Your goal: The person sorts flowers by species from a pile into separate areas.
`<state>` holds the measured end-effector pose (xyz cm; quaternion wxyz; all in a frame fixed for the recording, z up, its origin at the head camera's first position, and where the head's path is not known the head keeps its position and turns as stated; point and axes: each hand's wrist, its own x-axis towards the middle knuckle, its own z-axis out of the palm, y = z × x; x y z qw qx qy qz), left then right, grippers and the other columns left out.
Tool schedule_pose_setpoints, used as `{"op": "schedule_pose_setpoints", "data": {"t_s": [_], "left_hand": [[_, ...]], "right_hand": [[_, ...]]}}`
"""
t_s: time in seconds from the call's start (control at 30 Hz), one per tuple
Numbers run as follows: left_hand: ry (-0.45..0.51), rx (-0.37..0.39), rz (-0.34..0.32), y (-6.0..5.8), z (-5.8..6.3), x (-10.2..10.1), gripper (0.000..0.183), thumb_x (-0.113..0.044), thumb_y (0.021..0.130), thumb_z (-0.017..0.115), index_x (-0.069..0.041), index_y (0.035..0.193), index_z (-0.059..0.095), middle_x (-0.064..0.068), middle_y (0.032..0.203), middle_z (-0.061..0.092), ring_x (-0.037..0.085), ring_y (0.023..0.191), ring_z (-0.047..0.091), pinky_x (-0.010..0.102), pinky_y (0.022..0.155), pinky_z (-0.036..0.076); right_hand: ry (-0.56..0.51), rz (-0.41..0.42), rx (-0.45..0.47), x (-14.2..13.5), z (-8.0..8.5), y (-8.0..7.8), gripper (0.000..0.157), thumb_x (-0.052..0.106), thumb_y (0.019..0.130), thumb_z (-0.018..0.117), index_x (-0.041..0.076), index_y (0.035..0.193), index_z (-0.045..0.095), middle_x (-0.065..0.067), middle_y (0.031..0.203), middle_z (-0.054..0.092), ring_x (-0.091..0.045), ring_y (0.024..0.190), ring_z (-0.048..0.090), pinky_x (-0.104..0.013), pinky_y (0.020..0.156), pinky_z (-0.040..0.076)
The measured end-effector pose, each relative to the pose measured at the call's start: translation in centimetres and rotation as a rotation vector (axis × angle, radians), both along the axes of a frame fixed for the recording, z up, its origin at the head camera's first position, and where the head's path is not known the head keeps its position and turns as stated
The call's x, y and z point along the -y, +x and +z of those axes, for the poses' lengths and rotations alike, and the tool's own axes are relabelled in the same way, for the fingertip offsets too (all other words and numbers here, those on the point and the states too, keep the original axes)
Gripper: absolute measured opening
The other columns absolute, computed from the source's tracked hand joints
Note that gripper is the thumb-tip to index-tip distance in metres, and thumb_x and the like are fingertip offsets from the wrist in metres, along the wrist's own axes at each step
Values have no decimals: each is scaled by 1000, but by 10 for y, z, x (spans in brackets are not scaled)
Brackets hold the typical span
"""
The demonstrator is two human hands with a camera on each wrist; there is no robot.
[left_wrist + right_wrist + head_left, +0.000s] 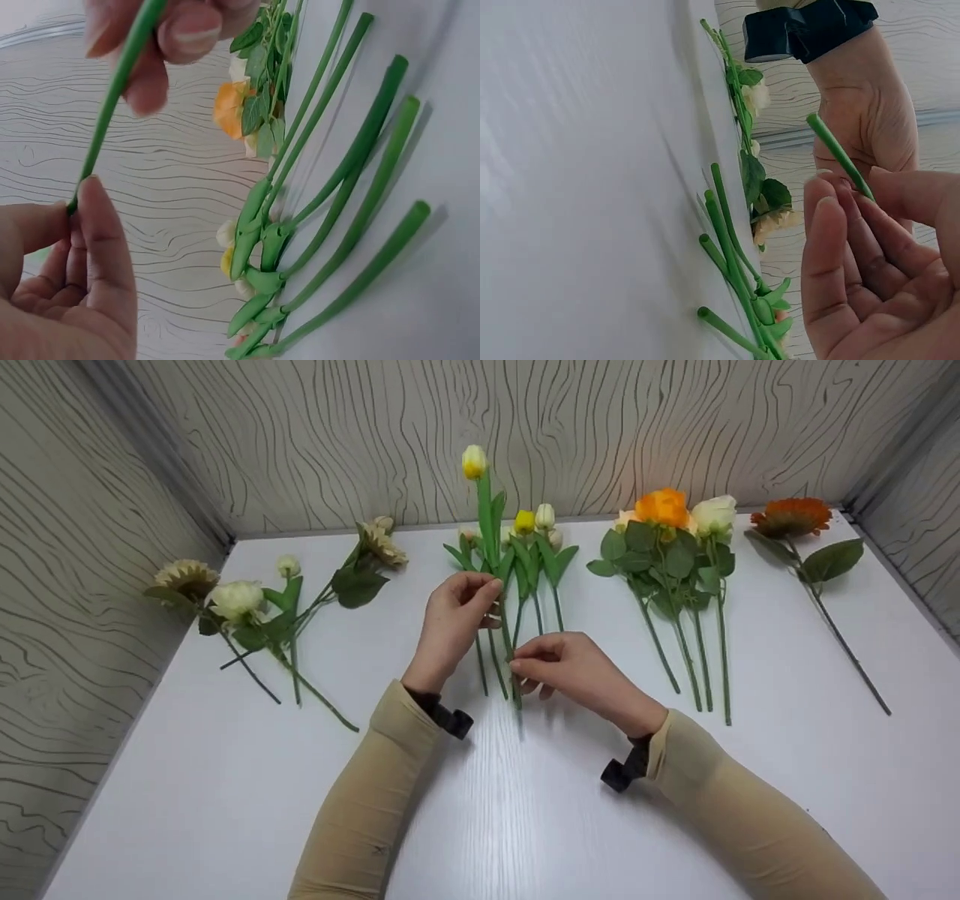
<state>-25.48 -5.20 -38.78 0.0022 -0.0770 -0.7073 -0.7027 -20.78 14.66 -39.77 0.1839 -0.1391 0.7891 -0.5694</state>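
A white-and-yellow artificial tulip (474,463) is held up off the table between both hands. My left hand (454,619) pinches its stem below the leaves with thumb and fingertips. Lower down, near the cut end, my right hand (577,675) pinches the same stem. In the right wrist view the free stem end (836,154) sticks out past the right fingertips. Beneath the hands lie several more tulips, among them a yellow tulip (524,521) and a white tulip (545,515), their stems pointing toward me. The hands partly cover these stems.
On the left, a loose group holds a white flower (237,601), a beige flower (185,577) and others with crossing stems. An orange flower (663,507) lies among pale ones on the right. Farther right is a rust-orange flower (791,519). A patterned wall panel (420,435) borders the white table (225,810).
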Motion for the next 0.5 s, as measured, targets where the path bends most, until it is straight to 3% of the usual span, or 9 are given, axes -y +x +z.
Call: {"op": "schedule_pose_setpoints", "data": {"t_s": [0.13,0.3,0.5], "left_hand": [[21,10,-25,2,0,-2,24,-22,102,67,-4,118,67,13,104,67,26,90,67,37,77,61],[19,73,-86,4,-1,-2,24,-18,99,71,-2,116,67,15,105,67,26,90,69,37,79,61],[-28,109,-110,3,-3,2,25,-15,97,73,-1,116,66,15,106,67,26,89,70,37,80,61]], "right_hand": [[-12,-32,17,0,-3,-1,33,27,96,74,1,115,73,-10,96,75,-28,85,71,-36,70,59],[5,-76,-21,0,-5,-1,22,24,95,76,6,108,75,-10,90,75,-30,80,70,-38,69,59],[51,-42,-52,1,-5,-3,25,29,97,73,7,111,75,-10,91,74,-30,81,70,-39,70,59]]}}
